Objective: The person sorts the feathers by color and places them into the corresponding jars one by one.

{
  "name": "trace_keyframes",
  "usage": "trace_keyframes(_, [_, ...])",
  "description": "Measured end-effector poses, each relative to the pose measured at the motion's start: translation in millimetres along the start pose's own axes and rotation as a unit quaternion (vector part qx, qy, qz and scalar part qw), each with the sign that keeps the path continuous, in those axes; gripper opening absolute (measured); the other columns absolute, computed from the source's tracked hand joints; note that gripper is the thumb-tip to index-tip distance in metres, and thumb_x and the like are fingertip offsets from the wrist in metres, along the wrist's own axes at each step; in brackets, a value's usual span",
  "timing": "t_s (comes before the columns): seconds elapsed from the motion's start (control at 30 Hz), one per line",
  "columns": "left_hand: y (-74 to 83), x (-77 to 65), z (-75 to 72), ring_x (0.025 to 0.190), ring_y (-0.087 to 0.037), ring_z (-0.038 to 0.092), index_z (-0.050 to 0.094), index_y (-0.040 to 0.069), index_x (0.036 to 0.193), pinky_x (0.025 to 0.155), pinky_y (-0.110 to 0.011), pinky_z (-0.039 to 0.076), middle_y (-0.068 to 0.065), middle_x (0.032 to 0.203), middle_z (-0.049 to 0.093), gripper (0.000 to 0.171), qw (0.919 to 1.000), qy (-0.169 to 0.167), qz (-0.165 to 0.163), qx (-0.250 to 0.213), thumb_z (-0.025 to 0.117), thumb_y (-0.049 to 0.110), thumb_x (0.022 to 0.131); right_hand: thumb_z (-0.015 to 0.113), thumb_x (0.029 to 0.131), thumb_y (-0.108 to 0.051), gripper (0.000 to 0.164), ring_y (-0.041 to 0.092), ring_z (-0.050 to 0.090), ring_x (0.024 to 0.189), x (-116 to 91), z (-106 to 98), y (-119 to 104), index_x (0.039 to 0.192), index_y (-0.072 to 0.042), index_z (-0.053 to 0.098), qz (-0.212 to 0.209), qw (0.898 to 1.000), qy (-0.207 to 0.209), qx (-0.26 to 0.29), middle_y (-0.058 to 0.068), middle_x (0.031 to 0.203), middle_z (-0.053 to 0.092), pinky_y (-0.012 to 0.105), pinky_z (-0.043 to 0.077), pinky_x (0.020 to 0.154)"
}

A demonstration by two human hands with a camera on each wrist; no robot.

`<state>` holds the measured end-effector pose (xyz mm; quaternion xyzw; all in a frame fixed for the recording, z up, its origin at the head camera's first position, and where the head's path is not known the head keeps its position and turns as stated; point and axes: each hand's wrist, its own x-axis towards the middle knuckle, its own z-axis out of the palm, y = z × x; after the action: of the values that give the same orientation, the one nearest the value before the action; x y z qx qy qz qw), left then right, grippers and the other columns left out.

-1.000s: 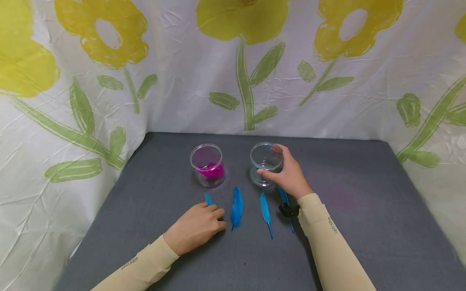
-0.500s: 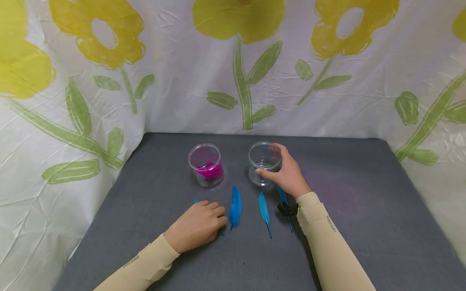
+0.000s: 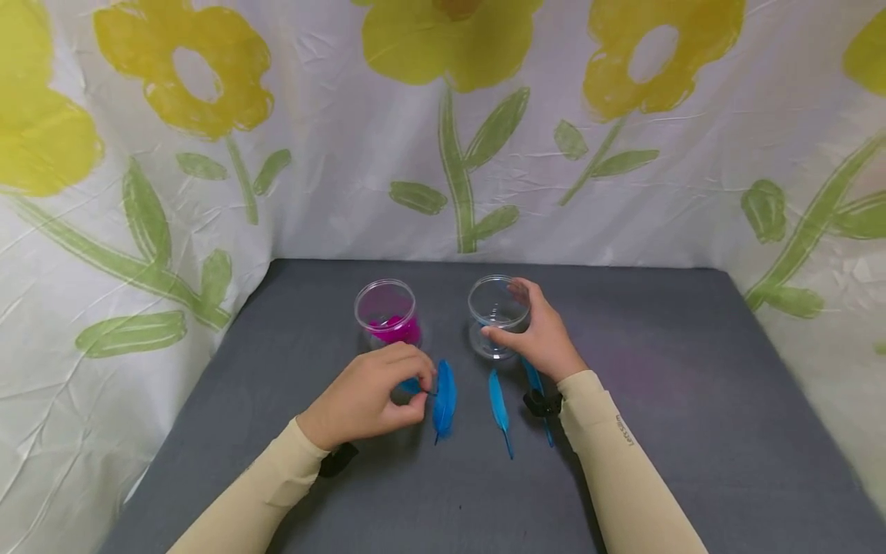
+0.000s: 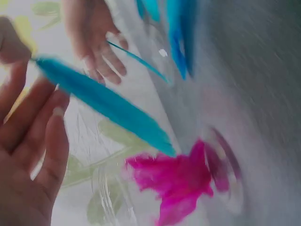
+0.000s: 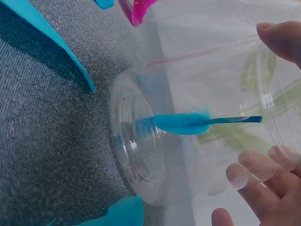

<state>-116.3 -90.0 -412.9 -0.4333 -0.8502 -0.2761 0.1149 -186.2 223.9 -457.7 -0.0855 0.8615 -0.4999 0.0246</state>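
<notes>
My left hand point(image 3: 370, 392) pinches a blue feather point(image 4: 106, 103) by its quill tip, raised off the table just in front of the left jar. That clear plastic jar point(image 3: 384, 283) holds bright pink feathers point(image 4: 181, 181). My right hand point(image 3: 548, 335) grips the side of a second clear jar point(image 3: 500, 304), thumb on the near side and fingers behind. Inside this jar leans a small blue feather point(image 5: 183, 123), quill upward. Three blue feathers lie on the table: one beside my left hand point(image 3: 445, 400), a slim one point(image 3: 498, 404), and another point(image 3: 533, 377) partly under my right wrist.
Dark grey cloth point(image 3: 657, 462) covers the table. A white curtain point(image 3: 332, 169) with yellow flowers hangs along the back and sides. Both wrists wear black bands; the left wrist band point(image 3: 338, 460) shows below the sleeve.
My left hand has picked a blue feather up from the table and lifted it, turning palm inward. My right hand has stayed on the right jar.
</notes>
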Motion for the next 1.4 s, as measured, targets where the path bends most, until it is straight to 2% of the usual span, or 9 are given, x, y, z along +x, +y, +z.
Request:
trace_keyframes(0.07, [-1.6,4.9,-2.2,0.107,-0.005,0.066,0.065,0.024,0.098,0.091,-0.027,0.061,0.007,0.113,0.073,0.021,0.9980,0.019,-0.035,-0.048,0.080,0.012,0.089,0.083,0.087,-0.066,0.113,0.030,0.034,0.164,1,1,0,0.171,-0.024,0.021,-0.001,1.000,0.000,-0.001,0.002,0.176,0.035,0.056,0.032,0.131])
trace_keyframes(0.17, [-3.7,11.9,-3.7,0.102,-0.006,0.068,0.066,0.024,0.098,0.087,-0.028,0.061,0.006,0.114,0.075,0.023,0.9901,0.056,-0.078,-0.102,0.081,0.010,0.089,0.083,0.086,-0.066,0.113,0.030,0.035,0.163,2,2,0,0.171,-0.024,0.022,0.002,1.000,0.001,-0.003,0.002,0.175,0.036,0.058,0.034,0.130])
trace_keyframes(0.37, [-7.6,27.2,-1.7,0.088,-0.011,0.069,0.068,0.020,0.095,0.076,-0.029,0.061,0.003,0.113,0.077,0.019,0.9691,0.131,-0.126,-0.166,0.078,0.005,0.091,0.085,0.086,-0.064,0.111,0.029,0.036,0.163,2,7,2,0.170,-0.024,0.025,0.000,1.000,0.003,-0.001,0.002,0.174,0.038,0.059,0.034,0.129])
trace_keyframes(0.5, [-3.4,36.5,1.3,0.082,-0.016,0.067,0.069,0.021,0.097,0.072,-0.029,0.062,0.004,0.117,0.076,0.019,0.9547,0.158,-0.152,-0.201,0.077,0.005,0.093,0.086,0.085,-0.064,0.112,0.029,0.037,0.162,0,10,5,0.170,-0.023,0.025,0.000,1.000,-0.004,0.000,0.002,0.174,0.038,0.057,0.034,0.130])
trace_keyframes(0.6, [0.3,48.3,3.4,0.084,-0.016,0.067,0.069,0.022,0.100,0.071,-0.028,0.060,0.006,0.120,0.076,0.017,0.9507,0.167,-0.154,-0.211,0.077,0.007,0.095,0.086,0.085,-0.063,0.111,0.029,0.038,0.161,-1,9,6,0.169,-0.023,0.025,0.000,1.000,-0.003,0.000,0.002,0.173,0.039,0.058,0.035,0.130])
trace_keyframes(0.8, [0.5,82.5,4.2,0.107,-0.013,0.069,0.068,0.020,0.102,0.087,-0.031,0.060,0.004,0.122,0.075,0.012,0.9415,0.183,-0.135,-0.248,0.073,0.009,0.098,0.086,0.085,-0.064,0.110,0.030,0.040,0.160,0,5,6,0.169,-0.023,0.025,0.001,1.000,0.001,-0.005,0.003,0.172,0.041,0.061,0.035,0.128])
trace_keyframes(1.07, [-3.1,122.2,8.8,0.110,-0.018,0.070,0.070,0.011,0.102,0.086,-0.031,0.058,-0.002,0.130,0.072,0.006,0.9250,0.214,-0.139,-0.281,0.073,0.016,0.100,0.085,0.085,-0.065,0.110,0.029,0.040,0.160,2,4,5,0.168,-0.023,0.027,-0.003,1.000,0.003,-0.003,0.002,0.172,0.042,0.061,0.036,0.128])
trace_keyframes(1.23, [-5.7,137.1,18.0,0.108,-0.018,0.069,0.071,0.011,0.104,0.088,-0.032,0.058,0.000,0.136,0.068,0.010,0.9256,0.210,-0.144,-0.280,0.073,0.020,0.100,0.086,0.085,-0.063,0.110,0.030,0.040,0.160,1,5,5,0.168,-0.023,0.026,-0.002,1.000,0.001,0.004,0.003,0.172,0.041,0.062,0.036,0.128])
trace_keyframes(1.4, [-9.0,144.2,25.5,0.110,-0.017,0.069,0.072,0.014,0.105,0.088,-0.033,0.058,0.001,0.137,0.067,0.009,0.9296,0.201,-0.155,-0.268,0.074,0.021,0.101,0.086,0.085,-0.063,0.109,0.029,0.042,0.159,2,5,3,0.168,-0.024,0.027,-0.005,1.000,0.002,0.001,0.003,0.171,0.043,0.060,0.038,0.128])
